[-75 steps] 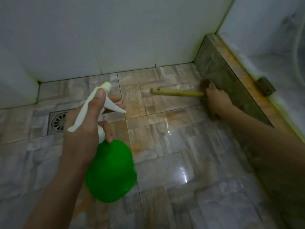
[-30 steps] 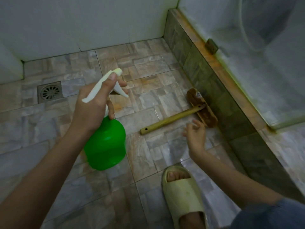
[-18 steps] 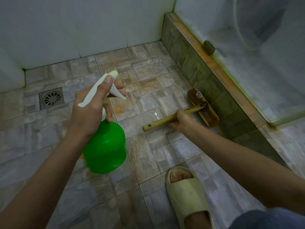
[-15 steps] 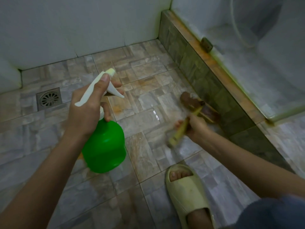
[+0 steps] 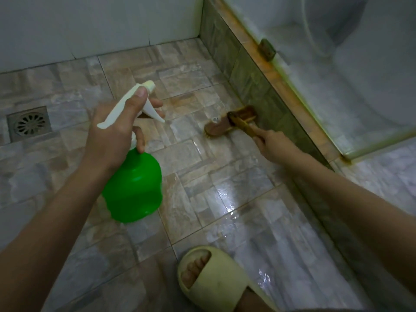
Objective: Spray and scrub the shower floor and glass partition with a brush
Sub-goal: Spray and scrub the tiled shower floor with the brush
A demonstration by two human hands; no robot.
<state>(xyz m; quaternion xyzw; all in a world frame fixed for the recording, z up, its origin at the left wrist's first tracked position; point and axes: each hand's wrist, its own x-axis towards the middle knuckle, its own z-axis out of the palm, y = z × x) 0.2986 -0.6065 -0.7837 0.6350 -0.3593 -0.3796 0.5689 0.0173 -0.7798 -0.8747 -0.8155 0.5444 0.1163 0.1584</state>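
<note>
1. Wooden brush (image 5: 227, 126) sits head-down on wet floor (image 5: 198, 167) beside kerb (image 5: 245, 70); right hand (image 5: 271, 144) grips its handle.
2. Left hand (image 5: 112, 134) grips bottle (image 5: 135, 188), fingers round trigger.
3. Risk: slick tiles could let the brush skid into the kerb.

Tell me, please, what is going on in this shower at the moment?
A person is cleaning the tiled shower floor. The left hand grips a green spray bottle by its white trigger head, above the floor. The right hand holds the wooden handle of a brush, whose head rests on the wet tiles beside the kerb under the glass partition. A drain lies at the left; a foot in a pale slipper stands nearby.
</note>
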